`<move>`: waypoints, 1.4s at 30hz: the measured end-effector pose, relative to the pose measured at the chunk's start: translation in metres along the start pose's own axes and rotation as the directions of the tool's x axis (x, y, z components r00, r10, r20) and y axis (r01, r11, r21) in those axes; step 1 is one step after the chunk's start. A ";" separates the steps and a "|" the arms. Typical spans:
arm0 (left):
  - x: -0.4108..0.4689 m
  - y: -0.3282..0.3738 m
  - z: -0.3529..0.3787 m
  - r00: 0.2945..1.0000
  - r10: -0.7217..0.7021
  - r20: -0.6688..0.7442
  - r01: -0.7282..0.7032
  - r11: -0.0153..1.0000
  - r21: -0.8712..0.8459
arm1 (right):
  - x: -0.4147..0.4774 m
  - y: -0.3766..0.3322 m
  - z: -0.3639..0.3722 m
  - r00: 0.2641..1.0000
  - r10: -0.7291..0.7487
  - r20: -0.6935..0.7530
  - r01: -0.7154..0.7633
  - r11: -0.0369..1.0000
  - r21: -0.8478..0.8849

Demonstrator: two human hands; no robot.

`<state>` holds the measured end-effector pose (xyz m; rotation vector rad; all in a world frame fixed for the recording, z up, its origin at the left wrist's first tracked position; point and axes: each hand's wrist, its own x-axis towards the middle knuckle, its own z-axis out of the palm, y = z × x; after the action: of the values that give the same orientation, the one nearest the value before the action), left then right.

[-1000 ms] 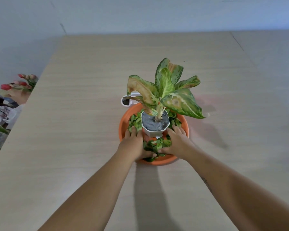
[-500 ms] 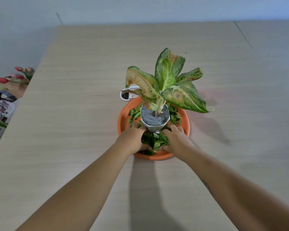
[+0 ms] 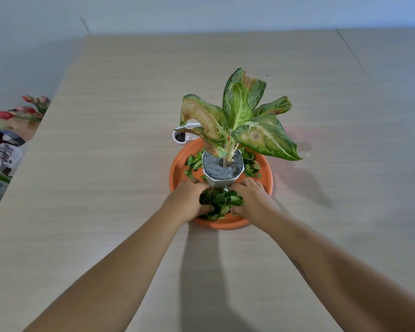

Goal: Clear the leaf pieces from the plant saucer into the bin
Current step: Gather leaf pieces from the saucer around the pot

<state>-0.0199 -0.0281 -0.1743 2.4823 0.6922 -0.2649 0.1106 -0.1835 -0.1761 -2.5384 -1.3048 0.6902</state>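
An orange plant saucer (image 3: 176, 172) sits mid-table with a white pot (image 3: 222, 181) standing in it. The pot holds a plant with green and brown leaves (image 3: 237, 109). Small green leaf pieces (image 3: 221, 202) are heaped at the saucer's near side, and more lie beside the pot on the left (image 3: 194, 161) and right (image 3: 251, 165). My left hand (image 3: 187, 197) and my right hand (image 3: 252, 200) press in on the near heap from either side, fingers curled round it. No bin is in view.
A small white object (image 3: 180, 136) lies on the wooden table (image 3: 106, 188) just behind the saucer's left rim. Off the table's left edge are red tulips (image 3: 29, 109) and plastic bags (image 3: 0, 159). A pale wall runs along the table's far edge.
Both hands have drawn closer together at the saucer's near side, and the leaf pieces there have bunched into a tighter heap between them. The view has shifted slightly.
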 end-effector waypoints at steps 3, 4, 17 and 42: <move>-0.001 0.002 0.005 1.000 0.010 0.021 -0.010 1.000 0.009 | -0.001 -0.002 0.004 0.999 -0.008 0.039 0.009 1.000 -0.024; -0.001 0.002 0.007 1.000 -0.003 0.006 0.003 1.000 -0.019 | -0.001 -0.002 0.005 1.000 -0.012 0.024 0.012 1.000 -0.010; -0.002 0.013 -0.007 0.982 -0.164 -0.090 0.123 0.929 -0.348 | -0.001 -0.011 -0.019 0.969 0.216 -0.124 -0.136 0.877 0.461; -0.063 0.057 -0.001 0.859 -0.512 -0.001 0.000 0.003 -1.000 | -0.042 -0.023 -0.046 0.946 0.307 0.104 -0.145 0.116 0.983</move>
<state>-0.0434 -0.0949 -0.1273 0.9077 1.0209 0.5033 0.0958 -0.2020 -0.1146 -1.5045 -0.0931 0.9681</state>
